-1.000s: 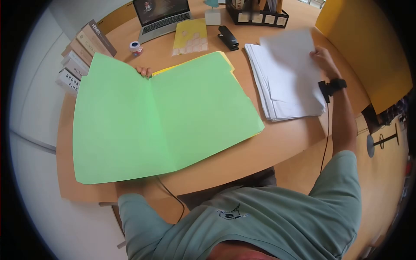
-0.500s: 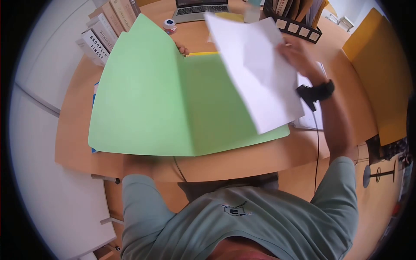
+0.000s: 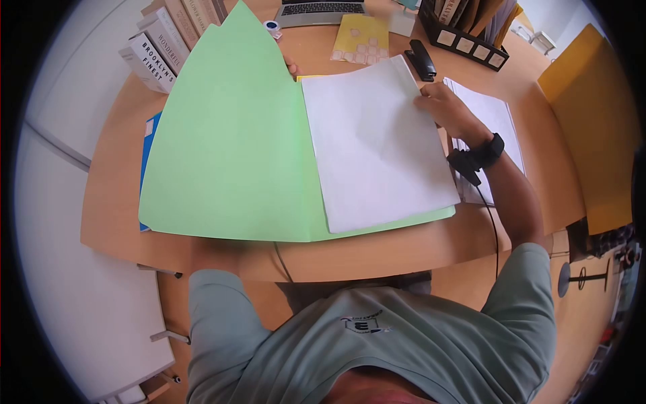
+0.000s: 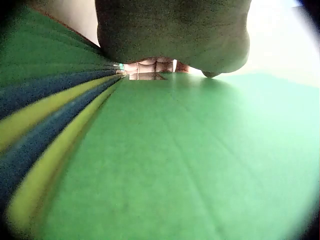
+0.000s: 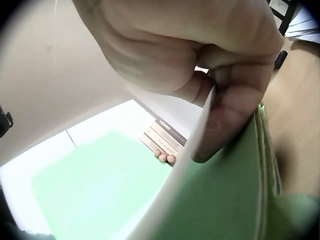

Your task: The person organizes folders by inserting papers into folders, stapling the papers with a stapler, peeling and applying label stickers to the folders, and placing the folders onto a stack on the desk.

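A green file folder point(image 3: 222, 141) lies spread on the desk with its left cover raised. My left hand point(image 3: 293, 66) grips that cover from behind, its fingertips curled over the top edge; the rest is hidden by the cover. My right hand point(image 3: 454, 116) pinches the right edge of white paper point(image 3: 377, 151), which lies over the folder's right half. In the right wrist view, thumb and fingers close on the paper point(image 5: 192, 150) just above the green folder. Yellow and dark blue folder edges point(image 4: 55, 145) run beneath the green one in the left wrist view.
Right of the folder is a stack of white sheets point(image 3: 498, 128). Behind it are a black stapler point(image 3: 421, 60), a yellow packet point(image 3: 361, 39), a laptop point(image 3: 323, 10) and a black file holder point(image 3: 464, 40). Books point(image 3: 158, 57) stand at the left, a blue folder point(image 3: 147, 151) below them.
My right hand has carried the white paper leftward from the stack and lowered it onto the folder's right half. My left hand still holds the green cover up.
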`<move>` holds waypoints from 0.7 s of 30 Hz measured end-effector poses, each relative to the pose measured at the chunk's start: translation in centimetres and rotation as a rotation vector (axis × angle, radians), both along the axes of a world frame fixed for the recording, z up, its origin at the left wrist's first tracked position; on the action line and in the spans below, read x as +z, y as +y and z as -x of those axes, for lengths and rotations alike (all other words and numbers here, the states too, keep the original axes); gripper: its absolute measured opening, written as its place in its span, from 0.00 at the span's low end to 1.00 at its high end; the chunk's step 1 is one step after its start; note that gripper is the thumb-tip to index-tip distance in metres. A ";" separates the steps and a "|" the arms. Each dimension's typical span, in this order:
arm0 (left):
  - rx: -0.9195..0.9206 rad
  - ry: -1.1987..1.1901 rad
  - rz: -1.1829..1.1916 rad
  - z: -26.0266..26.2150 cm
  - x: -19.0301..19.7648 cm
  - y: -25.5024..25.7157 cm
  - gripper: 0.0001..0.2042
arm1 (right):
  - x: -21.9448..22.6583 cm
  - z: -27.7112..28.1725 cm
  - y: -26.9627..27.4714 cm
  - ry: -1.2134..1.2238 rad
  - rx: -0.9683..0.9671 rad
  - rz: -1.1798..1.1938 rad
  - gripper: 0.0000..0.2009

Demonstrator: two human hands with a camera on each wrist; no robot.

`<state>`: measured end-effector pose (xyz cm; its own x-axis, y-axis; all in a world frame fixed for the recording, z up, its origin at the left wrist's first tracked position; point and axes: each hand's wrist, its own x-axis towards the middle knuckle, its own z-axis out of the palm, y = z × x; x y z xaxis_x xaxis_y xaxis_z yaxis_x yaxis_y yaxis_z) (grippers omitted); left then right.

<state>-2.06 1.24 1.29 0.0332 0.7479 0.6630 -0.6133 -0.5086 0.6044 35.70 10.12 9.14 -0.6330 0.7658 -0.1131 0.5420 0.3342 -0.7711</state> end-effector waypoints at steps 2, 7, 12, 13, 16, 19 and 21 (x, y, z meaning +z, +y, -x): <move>0.007 0.004 0.003 0.0 0.0 -0.1 0.14 | -0.1 0.3 -0.2 0.020 0.020 0.026 0.12; 0.011 0.011 0.010 0.1 0.4 -0.3 0.14 | 0.4 0.1 -1.5 0.011 0.079 -0.051 0.13; 0.011 0.012 0.021 0.1 0.2 -0.3 0.14 | 1.3 -0.5 -1.5 -0.055 0.135 0.002 0.13; 0.013 0.017 0.023 0.1 0.2 -0.2 0.14 | 1.2 -0.5 -1.2 -0.066 0.141 -0.006 0.13; 0.015 0.021 0.018 0.1 0.4 0.1 0.14 | 1.1 -0.4 -1.3 -0.051 0.129 0.000 0.12; 0.021 0.034 0.016 0.1 0.6 0.4 0.14 | 1.2 -0.4 -1.3 -0.070 0.131 -0.001 0.11; 0.020 0.038 0.017 0.0 0.8 0.6 0.14 | 1.4 -0.3 -1.5 -0.074 0.128 -0.013 0.11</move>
